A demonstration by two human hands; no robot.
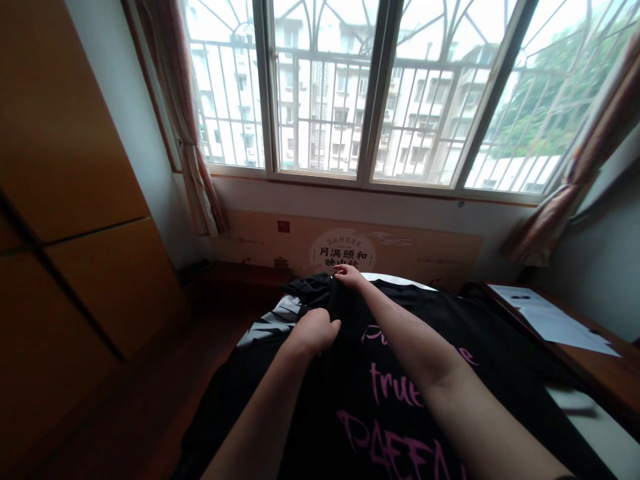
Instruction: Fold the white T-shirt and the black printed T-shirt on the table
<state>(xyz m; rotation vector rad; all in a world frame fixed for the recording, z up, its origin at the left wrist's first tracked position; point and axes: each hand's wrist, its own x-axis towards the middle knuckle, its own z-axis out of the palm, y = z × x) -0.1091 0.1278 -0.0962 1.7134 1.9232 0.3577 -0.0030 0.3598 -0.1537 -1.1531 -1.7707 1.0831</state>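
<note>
- Black shirt [510, 380]: is lying spread below the window [320, 100], with its pink lettering [390, 453] facing upward and partly disappearing behind the right forearm.
- Left hand [317, 331]: is curling closed around a raised fold of the black shirt, nearer the wearer.
- Right hand [350, 275]: is pinching the same dark cloth near its far edge, beyond the left hand; the exact fingertip contact is probably a thumb-and-finger pinch, the dim cloth obscuring it.
- Surroundings: patterned grey-and-white fabric [273, 323] is showing beside the fold on the left; papers [560, 320] are resting on the wooden desk [593, 373] to the right.
- Risk, creasing: the fold is running between two separate grips, so uneven tension could be skewing it and wrinkling the lettered panel.
- Risk, slippage: the right hand is holding only a small portion of cloth, so a strong pull could free it and let the fold collapse.
- Risk, snagging: dark layers are bunching near the patterned fabric, so a careless grasp could catch both pieces together.
</note>
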